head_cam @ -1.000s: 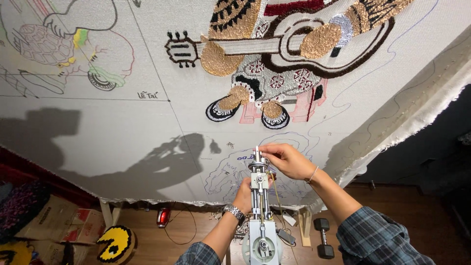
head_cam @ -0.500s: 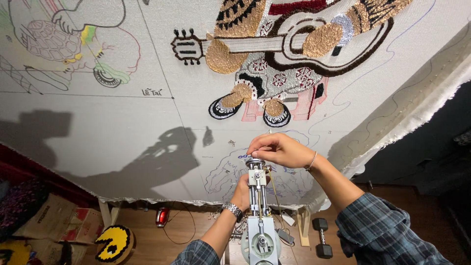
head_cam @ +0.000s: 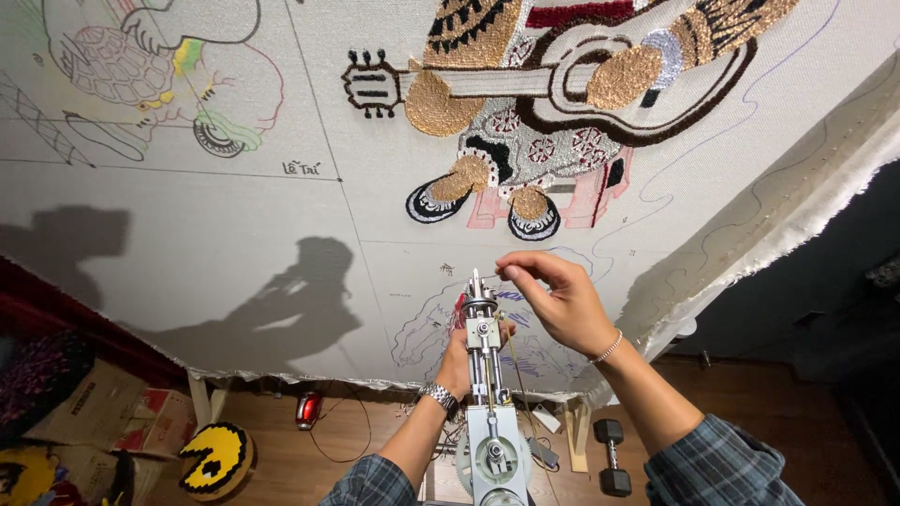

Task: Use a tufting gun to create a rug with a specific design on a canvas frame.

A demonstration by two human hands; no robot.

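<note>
Fingers of the right hand (head_cam: 561, 302) pinch yarn (head_cam: 516, 361) above the tufting gun (head_cam: 486, 394), left hand (head_cam: 462, 354) gripping it

A round yellow tufted rug piece (head_cam: 216, 456) lay on the wooden floor near left; a black dumbbell (head_cam: 613, 456) stood near right.

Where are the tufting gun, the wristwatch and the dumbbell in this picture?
tufting gun (head_cam: 493, 440): head view, on its grey metal body below the needle.
wristwatch (head_cam: 438, 396): head view, on the silver band at the left wrist.
dumbbell (head_cam: 611, 457): head view, on the handle between its black ends.
</note>
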